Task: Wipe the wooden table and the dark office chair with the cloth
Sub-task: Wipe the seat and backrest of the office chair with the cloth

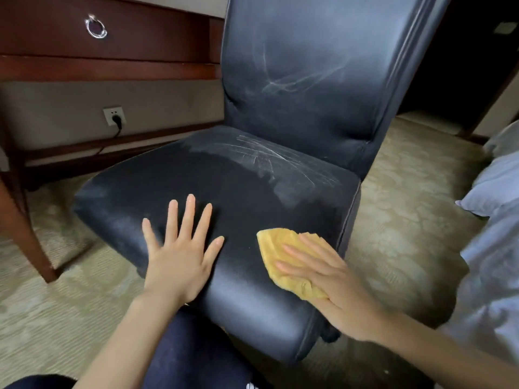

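Knees in dark trousers (191, 355) filled the bottom edge of the frame, with a small white mark on the fabric cut off by the edge and too cropped to read. 2 bare forearms reached up from there onto the dark office chair (238, 186).

The left hand (179, 259) lay palm down on the front of the seat, lower centre, with its 5 fingers straight and spread wide apart, holding nothing. To its right, the right hand (334, 279) pressed flat on the yellow cloth (280, 256), fingers straight and only slightly parted; its thumb could not be seen. The cloth lay crumpled on the seat's front right corner, half covered by that hand, its free edge poking out toward the middle of the seat.

The seat looked dusty grey around its rim and darker in the middle. Pale scratch-like streaks crossed its rear part, and fainter streaks marked the tall backrest (309, 66) in the upper centre.

Beyond the chair, in the upper left, stood the wooden table (112, 66), reddish-brown, with a drawer carrying 1 silver ring pull (96, 27). Under it, a white wall socket (113, 115) held a black plug. Patterned beige carpet (393, 220) covered the floor, and pale bedding (494, 220) hung along the right edge.
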`<state>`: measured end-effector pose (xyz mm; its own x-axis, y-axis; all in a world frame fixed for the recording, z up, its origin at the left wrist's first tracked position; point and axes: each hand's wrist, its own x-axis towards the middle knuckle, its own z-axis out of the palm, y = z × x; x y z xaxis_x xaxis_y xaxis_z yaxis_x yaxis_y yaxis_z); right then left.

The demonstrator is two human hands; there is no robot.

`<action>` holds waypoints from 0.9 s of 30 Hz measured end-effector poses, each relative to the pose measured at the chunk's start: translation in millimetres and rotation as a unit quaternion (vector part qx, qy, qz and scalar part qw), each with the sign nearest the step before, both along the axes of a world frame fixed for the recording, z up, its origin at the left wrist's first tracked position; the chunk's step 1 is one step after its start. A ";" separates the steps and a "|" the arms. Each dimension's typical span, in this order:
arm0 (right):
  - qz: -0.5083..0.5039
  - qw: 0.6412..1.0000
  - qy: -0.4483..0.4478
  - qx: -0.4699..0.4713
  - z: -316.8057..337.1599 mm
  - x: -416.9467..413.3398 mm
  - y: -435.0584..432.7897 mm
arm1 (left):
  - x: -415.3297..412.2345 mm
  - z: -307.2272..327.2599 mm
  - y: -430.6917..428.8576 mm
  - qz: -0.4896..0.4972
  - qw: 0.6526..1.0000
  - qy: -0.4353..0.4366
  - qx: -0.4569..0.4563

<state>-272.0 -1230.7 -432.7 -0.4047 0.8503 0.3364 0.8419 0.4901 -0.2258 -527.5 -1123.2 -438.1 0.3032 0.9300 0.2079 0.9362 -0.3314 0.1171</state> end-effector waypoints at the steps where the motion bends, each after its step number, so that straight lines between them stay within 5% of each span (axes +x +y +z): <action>1: 0.028 0.999 -0.020 0.025 -3.2 -9.8 -4.6 | 3.0 -0.6 -1.1 -0.013 0.999 -0.023 -0.017; 7: 0.184 0.953 -0.151 0.185 -36.0 -50.5 -7.7 | -0.8 0.3 3.2 -0.027 0.993 -0.098 -0.059; 12: 0.096 0.967 -0.121 0.203 -37.2 -16.6 20.3 | -23.5 -0.4 20.3 -0.001 0.993 -0.092 -0.080; 19: -0.133 0.988 0.076 0.022 -27.6 51.1 45.9 | -33.8 -9.9 32.8 0.013 0.992 -0.105 -0.073; 23: -0.248 0.950 0.189 -0.008 -27.0 79.0 66.1 | -32.2 -12.2 33.3 0.011 0.990 -0.121 -0.072; 27: -0.393 0.839 0.376 -0.016 -19.6 81.3 87.0 | -30.1 -13.6 32.4 0.013 0.989 -0.129 -0.070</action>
<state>-190.6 -1143.7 -452.2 0.6021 0.7685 0.2165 0.5152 -0.1668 -0.8407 -557.7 -1090.8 -451.6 0.2326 0.9618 0.1442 0.8775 -0.2715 0.3954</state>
